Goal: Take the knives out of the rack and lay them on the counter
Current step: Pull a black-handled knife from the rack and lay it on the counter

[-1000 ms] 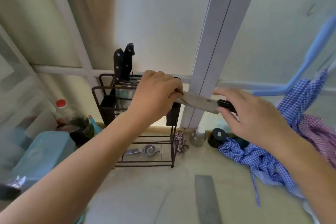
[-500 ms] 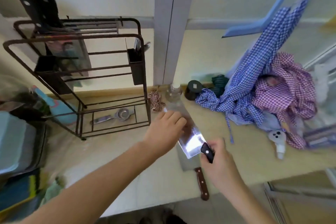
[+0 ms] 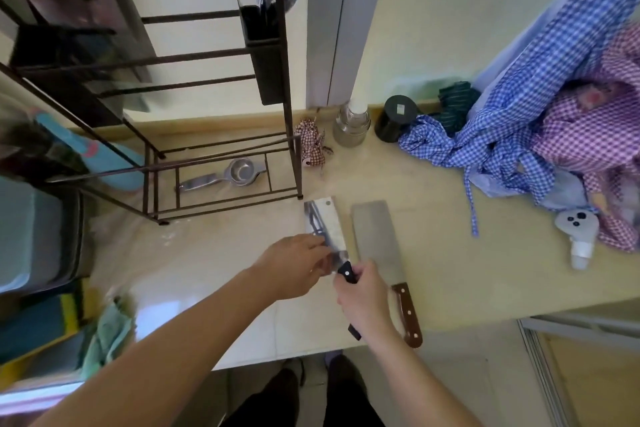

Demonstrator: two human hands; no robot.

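Note:
A shiny cleaver with a black handle [image 3: 325, 224] lies flat on the pale counter [image 3: 450, 274]. My right hand [image 3: 365, 300] is closed around its handle. My left hand [image 3: 294, 265] rests its fingertips on the rear of the blade. Just to the right, parallel to it, lies a second cleaver [image 3: 379, 244] with a dull blade and a brown wooden handle. The dark metal rack [image 3: 284, 87] stands at the back left; its upper part is cut off by the frame, so no knives show in it.
Under the rack lies a metal strainer [image 3: 228, 175]. A small checked pouch [image 3: 311, 144], a glass jar [image 3: 352, 125] and a black jar [image 3: 396, 118] stand by the wall. Checked cloths [image 3: 540, 121] pile at the right. Sponges and boxes crowd the left edge.
Both hands brought the black-handled cleaver down from beside the rack and laid it flat on the counter, left of the wooden-handled one. The view tilted downward.

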